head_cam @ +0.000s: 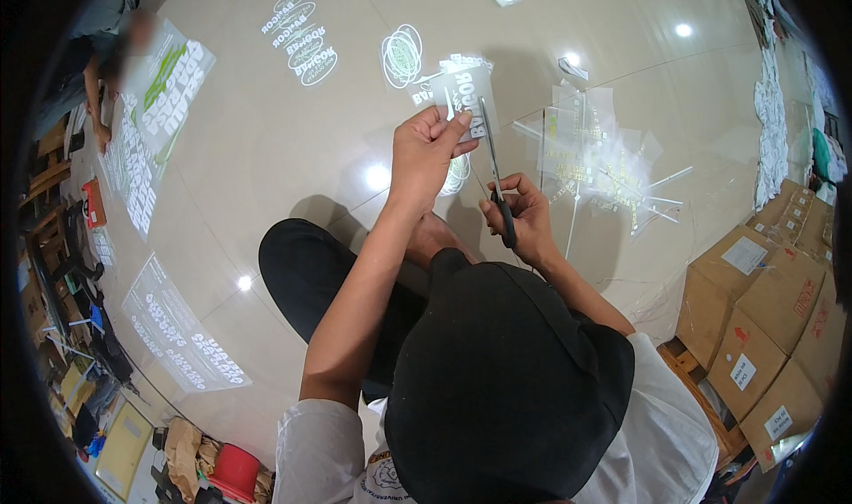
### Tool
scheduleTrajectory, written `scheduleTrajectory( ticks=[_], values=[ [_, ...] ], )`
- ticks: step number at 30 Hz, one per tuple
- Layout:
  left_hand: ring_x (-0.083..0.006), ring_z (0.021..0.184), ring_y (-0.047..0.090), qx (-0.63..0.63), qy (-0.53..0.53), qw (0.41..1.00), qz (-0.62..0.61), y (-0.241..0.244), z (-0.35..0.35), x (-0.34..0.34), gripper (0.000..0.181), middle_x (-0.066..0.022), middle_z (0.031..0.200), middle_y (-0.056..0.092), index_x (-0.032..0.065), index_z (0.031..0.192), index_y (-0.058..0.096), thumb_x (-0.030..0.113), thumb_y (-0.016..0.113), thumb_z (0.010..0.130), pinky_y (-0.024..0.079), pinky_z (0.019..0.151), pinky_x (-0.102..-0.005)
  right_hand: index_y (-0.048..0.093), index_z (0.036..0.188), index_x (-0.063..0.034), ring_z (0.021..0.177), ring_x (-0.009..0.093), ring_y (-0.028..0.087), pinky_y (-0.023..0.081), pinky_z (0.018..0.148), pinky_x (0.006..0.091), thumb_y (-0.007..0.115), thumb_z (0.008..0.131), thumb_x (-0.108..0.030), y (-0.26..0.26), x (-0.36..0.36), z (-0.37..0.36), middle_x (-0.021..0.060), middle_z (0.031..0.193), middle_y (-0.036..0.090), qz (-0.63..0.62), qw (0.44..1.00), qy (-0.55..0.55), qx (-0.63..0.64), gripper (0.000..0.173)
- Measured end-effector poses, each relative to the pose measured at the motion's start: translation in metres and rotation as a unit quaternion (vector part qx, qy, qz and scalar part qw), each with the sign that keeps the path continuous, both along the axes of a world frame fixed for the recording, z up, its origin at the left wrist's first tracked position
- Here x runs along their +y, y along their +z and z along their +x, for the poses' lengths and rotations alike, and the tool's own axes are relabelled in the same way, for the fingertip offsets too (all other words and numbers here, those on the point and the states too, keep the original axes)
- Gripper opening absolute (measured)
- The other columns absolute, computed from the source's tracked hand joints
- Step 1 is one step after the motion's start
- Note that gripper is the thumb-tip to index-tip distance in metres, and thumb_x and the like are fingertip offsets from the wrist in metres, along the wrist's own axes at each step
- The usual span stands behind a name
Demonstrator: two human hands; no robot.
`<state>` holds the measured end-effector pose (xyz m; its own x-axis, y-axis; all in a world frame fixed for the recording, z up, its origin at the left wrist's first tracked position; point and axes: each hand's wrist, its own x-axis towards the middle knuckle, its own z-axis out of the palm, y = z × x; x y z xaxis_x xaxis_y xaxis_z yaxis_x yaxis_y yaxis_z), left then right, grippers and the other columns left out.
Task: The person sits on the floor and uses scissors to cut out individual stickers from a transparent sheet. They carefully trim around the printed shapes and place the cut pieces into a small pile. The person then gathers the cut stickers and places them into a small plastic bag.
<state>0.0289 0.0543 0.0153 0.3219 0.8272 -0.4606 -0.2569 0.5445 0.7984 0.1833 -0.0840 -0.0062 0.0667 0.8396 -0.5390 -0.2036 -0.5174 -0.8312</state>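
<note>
Between thumb and fingers, my left hand (431, 151) holds a small translucent film sheet (487, 98) with white mirrored lettering. My right hand (526, 221) grips black-handled scissors (494, 161), whose long blades lie along the film's right edge; whether they are parted is hard to tell. Behind the held sheet, more white-lettered film pieces (469, 61) rest on the floor, partly hidden. A film with white and green ovals (402, 56) lies just beyond my left hand. Part of another oval-printed piece (456, 174) shows below that hand.
A heap of clear film offcuts (586, 151) lies to the right. Cut transfers (303, 38) and large printed sheets (186, 334) spread over the tiled floor at left, where another person (100, 58) bends down. Cardboard boxes (752, 331) stand at right, a red container (236, 471) at lower left.
</note>
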Motion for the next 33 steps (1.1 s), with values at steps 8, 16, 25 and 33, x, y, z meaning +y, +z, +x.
scheduleTrajectory(
  ticks=[8, 16, 25, 33],
  values=[
    [-0.0115, 0.09, 0.07, 0.005, -0.035, 0.999, -0.035, -0.006, 0.007, -0.012, 0.019, -0.0067, 0.099, 0.075, -0.0042, 0.11, 0.07, 0.012, 0.067, 0.103, 0.063, 0.085, -0.031, 0.056, 0.118, -0.0056, 0.062, 0.006, 0.06, 0.047, 0.055, 0.022, 0.078, 0.094, -0.015, 0.0, 0.002, 0.001, 0.0, 0.073, 0.065, 0.012, 0.999, -0.033, 0.002, 0.034],
    [-0.0115, 0.09, 0.072, 0.003, -0.054, 0.997, -0.054, -0.008, 0.025, -0.021, 0.018, -0.0067, 0.101, 0.076, -0.0043, 0.112, 0.071, 0.011, 0.066, 0.103, 0.063, 0.082, -0.029, 0.056, 0.116, -0.0049, 0.06, 0.006, 0.059, 0.046, 0.053, 0.0225, 0.078, 0.094, -0.015, 0.001, -0.012, 0.012, 0.0004, 0.072, 0.065, -0.022, 0.998, -0.058, -0.028, 0.033],
    [-0.0107, 0.089, 0.072, 0.012, -0.103, 0.993, -0.052, -0.008, 0.041, -0.03, 0.019, -0.0069, 0.1, 0.076, -0.0042, 0.113, 0.071, 0.011, 0.067, 0.103, 0.063, 0.082, -0.0278, 0.057, 0.116, -0.0054, 0.058, 0.006, 0.057, 0.044, 0.052, 0.022, 0.078, 0.094, -0.015, -0.005, -0.028, 0.023, 0.0, 0.072, 0.065, 0.005, 0.995, -0.099, -0.001, 0.032],
    [-0.0122, 0.095, 0.071, -0.006, -0.17, 0.982, -0.08, -0.02, 0.063, -0.051, 0.028, -0.0095, 0.109, 0.075, -0.0059, 0.121, 0.066, 0.016, 0.066, 0.104, 0.06, 0.088, -0.0274, 0.057, 0.116, -0.0061, 0.058, 0.006, 0.056, 0.043, 0.052, 0.0215, 0.078, 0.094, -0.017, -0.006, -0.048, 0.037, 0.0, 0.074, 0.064, -0.024, 0.99, -0.14, -0.015, 0.033]
  ],
)
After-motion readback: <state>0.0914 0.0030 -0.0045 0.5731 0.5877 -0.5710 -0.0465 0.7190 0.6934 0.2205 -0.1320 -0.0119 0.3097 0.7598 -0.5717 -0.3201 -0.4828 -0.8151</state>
